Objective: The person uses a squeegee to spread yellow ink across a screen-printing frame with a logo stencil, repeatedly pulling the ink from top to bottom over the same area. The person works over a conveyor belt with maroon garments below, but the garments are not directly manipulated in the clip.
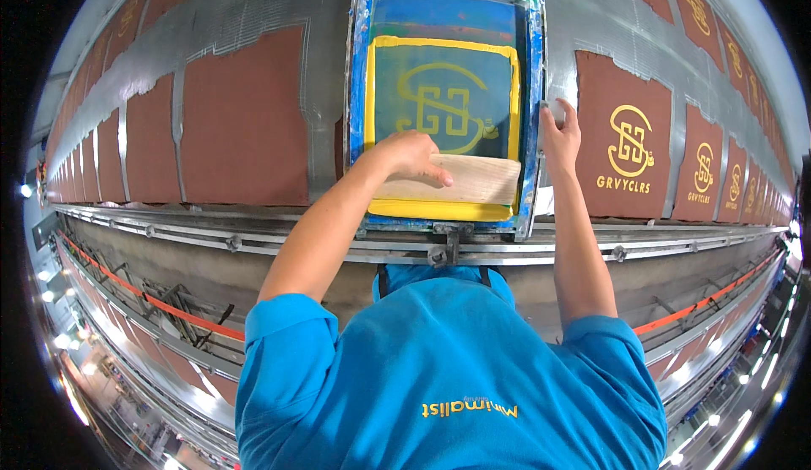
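Note:
A screen-printing frame (358,90) with a blue border lies on the long table in front of me. Its mesh carries a line emblem, ringed by yellow ink (443,41). My left hand (410,156) is closed on the upper left of a pale wooden squeegee (481,179), which lies across the near part of the mesh, just above a band of yellow ink. At the outer right edge of the frame is my right hand (561,136). Its thumb and fingers are curved and apart, touching or nearly touching the frame's side, with nothing visible held.
Plain brown fabric pieces (245,124) lie in a row to the left. To the right, brown pieces (625,90) bear a yellow emblem. A metal rail (211,238) with a clamp (439,255) runs along the table's near edge. An orange bar (169,305) lies below it.

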Action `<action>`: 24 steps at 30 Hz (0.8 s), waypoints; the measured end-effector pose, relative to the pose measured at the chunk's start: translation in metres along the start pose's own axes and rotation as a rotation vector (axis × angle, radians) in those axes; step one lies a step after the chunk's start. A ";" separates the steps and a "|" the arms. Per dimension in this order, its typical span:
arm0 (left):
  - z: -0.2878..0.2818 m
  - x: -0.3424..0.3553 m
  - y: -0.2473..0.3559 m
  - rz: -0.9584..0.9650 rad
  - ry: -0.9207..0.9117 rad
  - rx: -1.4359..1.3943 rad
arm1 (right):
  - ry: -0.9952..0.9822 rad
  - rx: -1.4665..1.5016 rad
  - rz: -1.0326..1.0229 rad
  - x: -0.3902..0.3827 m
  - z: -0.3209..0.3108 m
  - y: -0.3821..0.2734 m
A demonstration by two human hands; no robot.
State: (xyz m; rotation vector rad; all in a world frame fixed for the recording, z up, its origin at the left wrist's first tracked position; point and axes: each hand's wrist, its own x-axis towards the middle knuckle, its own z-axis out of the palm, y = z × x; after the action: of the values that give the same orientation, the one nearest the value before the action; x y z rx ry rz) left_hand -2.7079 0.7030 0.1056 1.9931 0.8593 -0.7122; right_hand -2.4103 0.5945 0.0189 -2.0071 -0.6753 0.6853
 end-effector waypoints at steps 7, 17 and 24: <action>-0.113 0.017 0.007 0.026 0.272 0.306 | 0.020 -0.002 -0.005 0.002 0.007 0.014; -0.142 0.045 -0.024 0.150 0.648 0.410 | -0.054 0.282 0.041 -0.006 -0.002 -0.008; -0.169 0.031 -0.026 -0.119 0.452 0.428 | -0.319 -0.449 -0.836 0.070 0.005 -0.134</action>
State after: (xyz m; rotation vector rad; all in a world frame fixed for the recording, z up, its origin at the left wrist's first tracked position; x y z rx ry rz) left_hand -2.6809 0.8677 0.1539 2.5621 1.1717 -0.5482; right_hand -2.3915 0.7071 0.1184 -1.7491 -1.8475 0.3489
